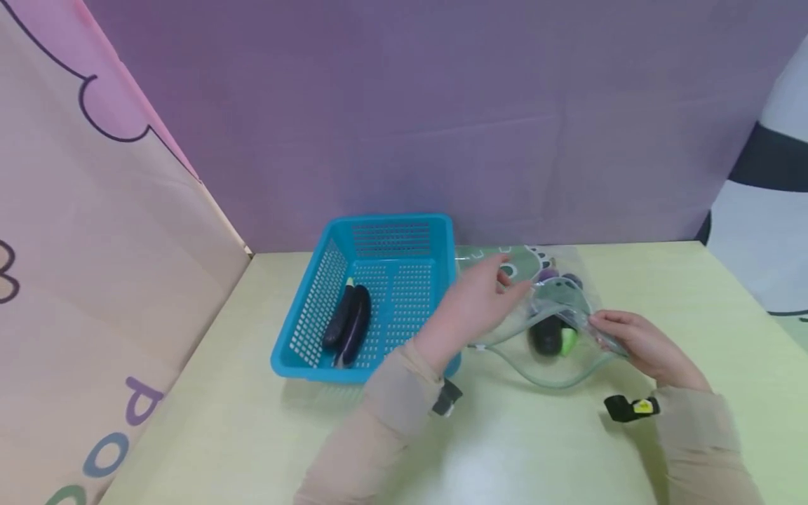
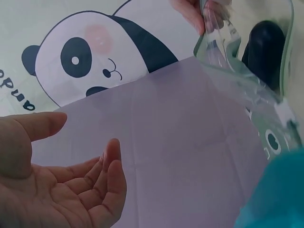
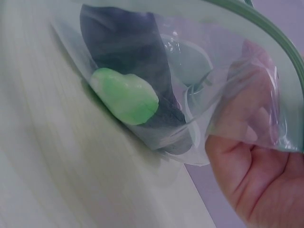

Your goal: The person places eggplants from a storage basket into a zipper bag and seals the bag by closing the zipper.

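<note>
A clear zip bag (image 1: pixel 564 384) with a green rim and a printed green pattern lies on the table, its mouth spread towards me. Inside it a dark eggplant (image 1: pixel 545 337) shows beside a light green piece (image 3: pixel 126 97), which looks like a stem cap. Small purple round shapes (image 1: pixel 548 275) sit deeper in, partly hidden. My right hand (image 1: pixel 644 344) pinches the bag's right edge between thumb and fingers. My left hand (image 2: pixel 71 185) holds nothing; its fingers are loosely bent and apart, above the bag's left side and beside the basket.
Left of the bag stands a blue perforated basket (image 1: pixel 445 242), with two long dark eggplants (image 1: pixel 355 326) on its left side. A purple cloth (image 1: pixel 404 126) rises behind the pale table (image 1: pixel 221 421). Printed panels stand on both sides.
</note>
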A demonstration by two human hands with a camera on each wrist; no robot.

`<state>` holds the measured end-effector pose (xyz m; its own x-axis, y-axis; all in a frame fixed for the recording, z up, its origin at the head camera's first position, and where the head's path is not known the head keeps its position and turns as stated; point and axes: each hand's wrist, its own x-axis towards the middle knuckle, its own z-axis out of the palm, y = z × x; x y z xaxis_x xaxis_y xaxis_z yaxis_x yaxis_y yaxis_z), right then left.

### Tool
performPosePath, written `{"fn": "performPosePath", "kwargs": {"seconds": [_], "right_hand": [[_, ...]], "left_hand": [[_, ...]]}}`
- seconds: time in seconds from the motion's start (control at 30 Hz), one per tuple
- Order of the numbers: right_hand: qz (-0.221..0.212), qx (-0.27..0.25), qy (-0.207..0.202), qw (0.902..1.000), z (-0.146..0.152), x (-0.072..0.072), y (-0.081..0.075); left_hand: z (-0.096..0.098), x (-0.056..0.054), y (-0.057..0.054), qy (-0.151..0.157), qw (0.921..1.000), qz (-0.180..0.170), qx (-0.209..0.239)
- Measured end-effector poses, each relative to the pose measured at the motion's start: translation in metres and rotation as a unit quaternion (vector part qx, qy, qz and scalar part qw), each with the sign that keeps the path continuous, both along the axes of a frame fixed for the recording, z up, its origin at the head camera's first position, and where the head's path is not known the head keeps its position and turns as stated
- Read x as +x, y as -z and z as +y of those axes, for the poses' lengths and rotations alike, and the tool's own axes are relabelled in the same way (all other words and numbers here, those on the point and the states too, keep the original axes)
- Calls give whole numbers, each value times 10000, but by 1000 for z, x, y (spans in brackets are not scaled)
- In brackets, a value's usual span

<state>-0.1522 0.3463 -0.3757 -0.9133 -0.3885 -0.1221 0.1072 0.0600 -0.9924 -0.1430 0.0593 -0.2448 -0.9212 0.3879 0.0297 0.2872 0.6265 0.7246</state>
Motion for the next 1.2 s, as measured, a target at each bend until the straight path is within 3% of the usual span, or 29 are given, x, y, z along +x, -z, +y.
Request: {"fn": "performPosePath", "kwargs": {"seconds": [0.3, 0.53, 1.03, 1.2], "right_hand": [[-114, -192, -12, 9998, 1, -2, 4], [-94, -316, -58, 9994, 3, -2, 4], [-83, -260, -18, 9996, 3, -1, 4], [-68, -307, -69, 9995, 3, -2, 3]], "left_hand": [[-19, -9, -12, -311, 9993, 66, -204], [-42, -24, -16, -458, 9984, -9, -323], [-74, -46, -7, -872, 9946, -449, -341], [-81, -51, -5, -1009, 9931, -437, -407]]}}
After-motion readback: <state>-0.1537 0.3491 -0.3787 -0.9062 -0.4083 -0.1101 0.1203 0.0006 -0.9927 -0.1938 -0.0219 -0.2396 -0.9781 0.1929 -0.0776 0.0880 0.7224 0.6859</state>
